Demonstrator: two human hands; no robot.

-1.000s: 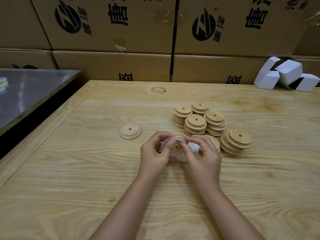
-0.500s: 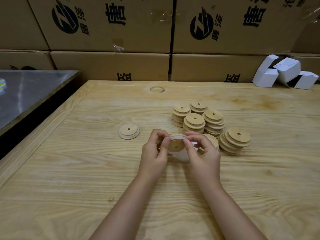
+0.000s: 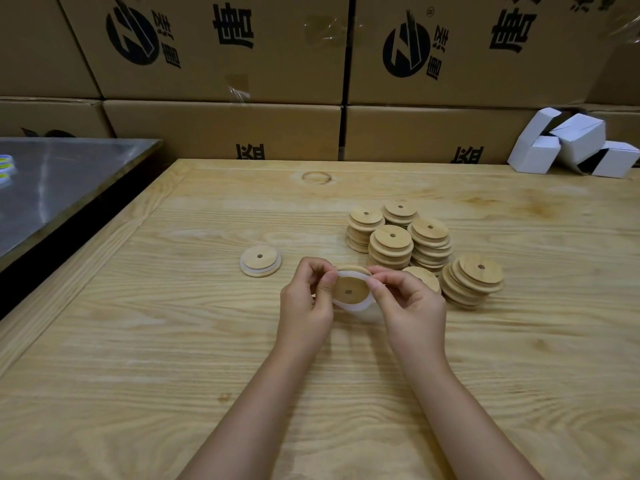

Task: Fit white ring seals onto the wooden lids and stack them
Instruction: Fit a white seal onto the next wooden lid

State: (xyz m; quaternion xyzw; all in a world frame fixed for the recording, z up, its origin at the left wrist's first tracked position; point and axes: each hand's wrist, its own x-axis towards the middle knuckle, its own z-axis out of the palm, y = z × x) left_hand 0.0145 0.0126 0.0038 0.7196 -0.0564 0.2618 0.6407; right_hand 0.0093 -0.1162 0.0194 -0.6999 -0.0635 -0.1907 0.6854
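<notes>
In the middle of the frame, in the head view, a wooden lid is held tilted up just above the worktop. Its face with the small hole is turned toward the camera, presumably so that the rim can be watched. The lid is pinched at its left edge by the left hand and at its upper right edge by the right hand. Both grips are also pinched on the white ring, which is drawn over the lid's top and hangs slack below, so the seal is judged only partly seated. Left of the hands, a sealed lid lies flat and apart, likely as the base of the finished stack. At the upper right, stacks of bare lids are kept near, for easy reach.
</notes>
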